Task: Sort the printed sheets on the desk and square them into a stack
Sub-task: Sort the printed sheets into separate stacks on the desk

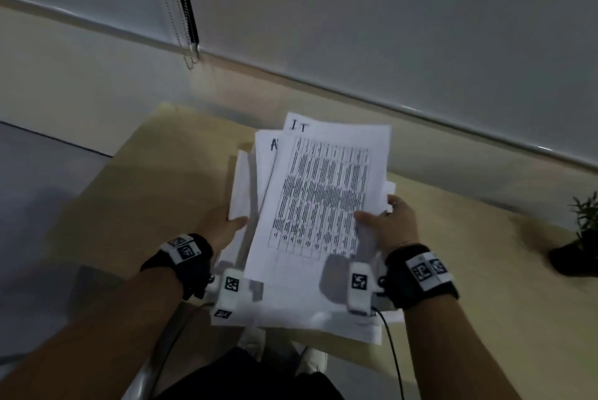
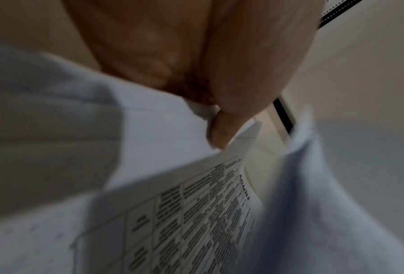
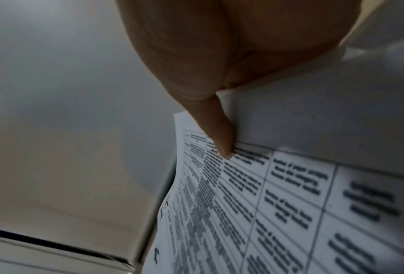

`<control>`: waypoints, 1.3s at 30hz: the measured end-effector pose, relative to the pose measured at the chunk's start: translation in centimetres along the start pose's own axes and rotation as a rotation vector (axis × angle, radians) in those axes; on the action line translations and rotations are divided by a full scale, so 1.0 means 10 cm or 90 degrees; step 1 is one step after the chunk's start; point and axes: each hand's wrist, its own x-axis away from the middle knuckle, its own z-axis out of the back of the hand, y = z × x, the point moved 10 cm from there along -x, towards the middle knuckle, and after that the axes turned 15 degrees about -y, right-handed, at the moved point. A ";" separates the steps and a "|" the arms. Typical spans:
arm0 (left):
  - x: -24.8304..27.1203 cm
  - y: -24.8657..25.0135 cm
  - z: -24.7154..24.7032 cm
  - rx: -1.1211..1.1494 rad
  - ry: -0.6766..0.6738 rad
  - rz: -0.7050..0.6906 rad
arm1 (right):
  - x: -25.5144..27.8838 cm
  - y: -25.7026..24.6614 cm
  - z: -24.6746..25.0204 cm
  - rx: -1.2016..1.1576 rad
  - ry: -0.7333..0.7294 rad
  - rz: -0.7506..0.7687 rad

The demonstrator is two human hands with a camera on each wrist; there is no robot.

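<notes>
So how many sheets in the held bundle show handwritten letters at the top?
2: the white sheet marked "IT" at the bundle's far edge, and the white sheet showing an "A" just left of the top printed table sheet. Others may be hidden.

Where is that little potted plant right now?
In the head view, the potted plant stands at the desk's far right edge, right of the right hand.

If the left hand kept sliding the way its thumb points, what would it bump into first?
Probably nothing new: the left hand already grips the loose sheets. Going on rightward, it would likely meet the right hand gripping the other edge.
</notes>
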 end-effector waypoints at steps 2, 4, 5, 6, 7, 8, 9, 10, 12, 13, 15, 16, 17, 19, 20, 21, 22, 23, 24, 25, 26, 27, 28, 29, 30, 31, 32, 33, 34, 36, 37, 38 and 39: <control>0.00 -0.05 0.05 0.049 0.028 0.032 | -0.18 0.33 -0.33 0.066 -0.059 -0.083; -0.01 -0.02 0.05 0.032 0.045 0.030 | -0.25 0.53 -0.59 0.239 -0.099 -0.146; -0.02 0.02 0.01 0.012 0.041 0.027 | -0.24 0.54 -0.71 0.330 -0.107 -0.156; -0.01 0.06 -0.06 -0.017 0.028 0.023 | -0.22 0.53 -0.84 0.399 -0.118 -0.153; -0.03 0.08 -0.12 -0.067 0.016 0.022 | -0.20 0.51 -0.97 0.439 -0.140 -0.136; -0.02 0.11 -0.16 -0.121 0.013 0.018 | -0.16 0.49 -1.10 0.457 -0.166 -0.122; -0.02 0.13 -0.17 -0.164 0.026 0.015 | -0.17 0.52 -1.18 0.468 -0.186 -0.116; 0.00 0.15 -0.16 -0.182 0.042 0.004 | -0.16 0.55 -1.19 0.461 -0.184 -0.121; 0.07 0.24 -0.10 -0.174 0.057 -0.051 | -0.13 0.59 -1.08 0.373 -0.149 -0.130; 0.10 0.29 -0.03 -0.173 0.064 -0.090 | -0.13 0.58 -1.00 0.317 -0.127 -0.117; 0.21 0.43 0.10 -0.162 0.068 -0.177 | -0.08 0.47 -0.85 0.232 -0.095 -0.080; 0.29 0.52 0.18 -0.136 0.066 -0.219 | -0.06 0.35 -0.79 0.185 -0.091 -0.048; 0.38 0.62 0.24 -0.108 0.061 -0.256 | -0.03 0.20 -0.76 0.115 -0.094 -0.010; 0.51 0.83 0.27 -0.036 0.006 -0.314 | 0.01 -0.10 -0.69 -0.040 -0.113 0.060; 0.56 0.94 0.26 -0.009 -0.022 -0.336 | 0.05 -0.28 -0.66 -0.112 -0.124 0.092; 0.61 1.07 0.24 0.008 -0.041 -0.356 | 0.07 -0.45 -0.61 -0.149 -0.127 0.124; 0.66 1.20 0.23 0.010 -0.039 -0.377 | 0.14 -0.64 -0.53 -0.153 -0.116 0.164; 0.73 1.34 0.26 0.003 -0.019 -0.402 | 0.23 -0.85 -0.44 -0.144 -0.098 0.209; 0.82 1.50 0.28 -0.015 0.015 -0.435 | 0.32 -1.03 -0.35 -0.152 -0.079 0.261; 0.91 1.63 0.30 -0.036 0.057 -0.469 | 0.41 -1.16 -0.26 -0.179 -0.060 0.316; 0.99 1.73 0.28 -0.048 0.089 -0.496 | 0.53 -1.27 -0.17 -0.211 -0.048 0.366; 1.05 1.77 0.27 -0.047 0.117 -0.515 | 0.62 -1.34 -0.11 -0.218 -0.033 0.411; 1.05 1.77 0.24 -0.039 0.130 -0.518 | 0.69 -1.35 -0.08 -0.211 -0.018 0.436; 1.04 1.74 0.19 -0.038 0.133 -0.515 | 0.71 -1.30 -0.08 -0.190 -0.004 0.443; 1.00 1.69 0.11 -0.048 0.116 -0.505 | 0.71 -1.22 -0.10 -0.172 0.001 0.433; 0.94 1.63 0.01 -0.059 0.098 -0.493 | 0.69 -1.14 -0.12 -0.153 0.003 0.420; 0.90 1.56 -0.08 -0.067 0.075 -0.484 | 0.68 -1.07 -0.15 -0.142 -0.003 0.405; 0.84 1.51 -0.17 -0.065 0.052 -0.471 | 0.64 -1.01 -0.17 -0.140 -0.012 0.392; 0.79 1.46 -0.22 -0.049 0.037 -0.456 | 0.62 -0.97 -0.18 -0.146 -0.015 0.381; 0.74 1.43 -0.27 -0.035 0.038 -0.437 | 0.60 -0.96 -0.15 -0.181 -0.009 0.372; 0.75 1.46 -0.27 -0.031 0.048 -0.439 | 0.60 -0.97 -0.12 -0.194 0.000 0.378; 0.73 1.48 -0.26 -0.030 0.055 -0.445 | 0.60 -0.98 -0.08 -0.204 0.014 0.381; 0.73 1.50 -0.22 -0.014 0.058 -0.453 | 0.59 -0.98 -0.04 -0.199 0.018 0.383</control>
